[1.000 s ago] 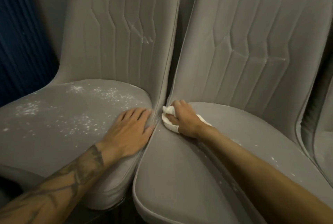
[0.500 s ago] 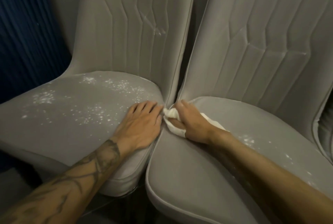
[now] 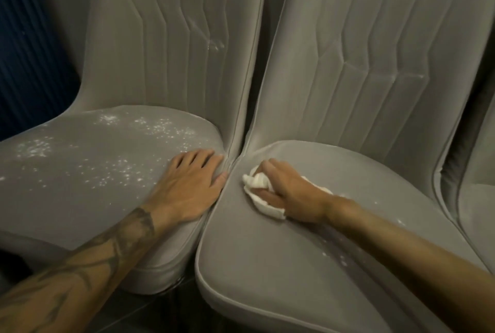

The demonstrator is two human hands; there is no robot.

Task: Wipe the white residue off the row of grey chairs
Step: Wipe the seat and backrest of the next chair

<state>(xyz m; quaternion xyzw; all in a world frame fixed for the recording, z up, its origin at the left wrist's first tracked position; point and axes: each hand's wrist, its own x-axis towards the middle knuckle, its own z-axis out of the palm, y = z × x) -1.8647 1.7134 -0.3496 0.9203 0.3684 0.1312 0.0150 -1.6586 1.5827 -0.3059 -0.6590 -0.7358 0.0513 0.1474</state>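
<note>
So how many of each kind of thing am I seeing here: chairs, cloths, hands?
Grey chairs: 3 (the rightmost only partly in view)
White cloth: 1
Hands: 2, left hand and right hand
Total: 6

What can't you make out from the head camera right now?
Head view:
Seat of the right chair beneath the right hand and forearm: hidden by them.
Part of the white cloth: under the right hand.
Third chair: cut off by the right edge.
</note>
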